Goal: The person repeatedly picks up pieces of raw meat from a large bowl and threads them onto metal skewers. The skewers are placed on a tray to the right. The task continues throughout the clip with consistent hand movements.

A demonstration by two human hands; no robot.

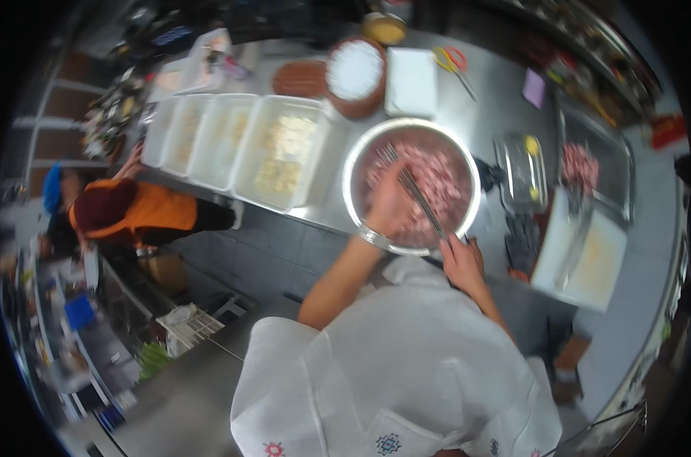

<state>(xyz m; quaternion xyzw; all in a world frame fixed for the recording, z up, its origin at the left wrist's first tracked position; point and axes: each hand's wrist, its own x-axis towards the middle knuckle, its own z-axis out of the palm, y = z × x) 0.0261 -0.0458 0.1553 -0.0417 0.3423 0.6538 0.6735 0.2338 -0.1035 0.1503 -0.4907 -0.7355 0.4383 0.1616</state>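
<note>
A round stainless steel bowl (350, 171) of cut pink raw meat (437, 177) stands at the table edge in front of me. Several thin metal skewers (424, 207) slant across it, their tips fanned out at the upper left. My right hand (462, 258) grips their near ends by the bowl's lower right rim. Over the meat, my left hand (390, 200), with a silver band on its wrist, closes around the skewers near their tips. Blur hides its exact finger positions and whether meat is in it.
White plastic tubs (247, 171) of pale food line the left. Behind are a brown bowl (354, 108), white box (412, 83) and scissors (454, 63). Right lie a glass dish (505, 188), dark gloves (521, 240), cutting board (594, 257) and metal tray (608, 131). A person (134, 208) stands left.
</note>
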